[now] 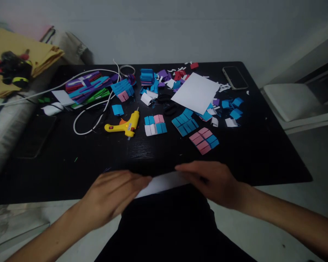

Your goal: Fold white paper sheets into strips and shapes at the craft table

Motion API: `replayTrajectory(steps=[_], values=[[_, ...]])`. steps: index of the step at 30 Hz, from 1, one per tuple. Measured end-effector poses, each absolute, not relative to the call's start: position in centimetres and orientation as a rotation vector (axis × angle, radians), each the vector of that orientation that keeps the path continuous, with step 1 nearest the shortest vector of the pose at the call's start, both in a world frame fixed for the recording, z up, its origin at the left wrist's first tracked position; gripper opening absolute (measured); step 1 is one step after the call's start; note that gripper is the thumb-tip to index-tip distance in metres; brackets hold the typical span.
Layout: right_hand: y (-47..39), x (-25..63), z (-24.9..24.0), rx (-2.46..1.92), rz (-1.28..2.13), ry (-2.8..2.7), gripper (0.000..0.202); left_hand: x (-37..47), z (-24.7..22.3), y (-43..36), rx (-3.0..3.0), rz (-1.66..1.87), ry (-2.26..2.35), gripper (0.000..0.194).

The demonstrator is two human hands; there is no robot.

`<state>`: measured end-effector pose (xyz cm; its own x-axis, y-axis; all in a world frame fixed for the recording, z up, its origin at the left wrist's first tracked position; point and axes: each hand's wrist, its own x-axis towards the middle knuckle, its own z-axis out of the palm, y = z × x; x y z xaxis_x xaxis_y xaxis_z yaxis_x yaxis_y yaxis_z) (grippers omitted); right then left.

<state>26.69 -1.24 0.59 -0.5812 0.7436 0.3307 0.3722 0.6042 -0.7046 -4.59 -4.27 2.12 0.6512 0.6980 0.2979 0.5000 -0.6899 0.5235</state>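
A white paper strip (164, 183) is held at the near edge of the tabletop (98, 156), in front of a dark-clothed lap, and is stretched between both hands. Its left end is gripped under the bent fingers of the left hand (114, 193), whose thumb is hidden; its right end is pinched between thumb and fingers by the right hand (215, 178). Beyond the hands, three folded-paper squares are laid out: a blue, pink and white one (155, 125) at the middle, a blue one (185, 123) to its right, and a pink-and-blue one (204, 141) nearer and farther right. To the left of these, a yellow glue gun (125, 125) is laid with its nozzle pointed to the far side, and a small blue paper piece (117, 110) is seen just beyond it. Farther left, a bundle of coloured paper strips (87, 87) is crossed by a looped white cable (83, 133). At the far middle, a blue paper stack (147, 76) is placed near scattered scraps. The blades of a pair of black-handled scissors (164, 97) cannot be made out beside a white paper sheet (195, 92), which is rested over some of the paper pieces. A smartphone (235, 77) is set at the far right corner.
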Motion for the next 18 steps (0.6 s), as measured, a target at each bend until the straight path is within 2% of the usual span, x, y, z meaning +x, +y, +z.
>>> replayTrajectory(steps=[5,9,18], values=[[2.6,25.3,0.9,-1.091,1.046,-2.055,0.018,-4.3,1.4,-0.3,2.165,0.739,1.148,0.019],[4.1,24.6,-0.2,-1.195,1.157,-2.024,0.014,-4.1,-0.7,1.3,2.008,0.691,1.244,0.022],[5.4,23.7,-1.5,-1.231,0.982,-2.18,0.012,-3.9,-1.9,2.4,2.067,0.626,1.293,0.02]])
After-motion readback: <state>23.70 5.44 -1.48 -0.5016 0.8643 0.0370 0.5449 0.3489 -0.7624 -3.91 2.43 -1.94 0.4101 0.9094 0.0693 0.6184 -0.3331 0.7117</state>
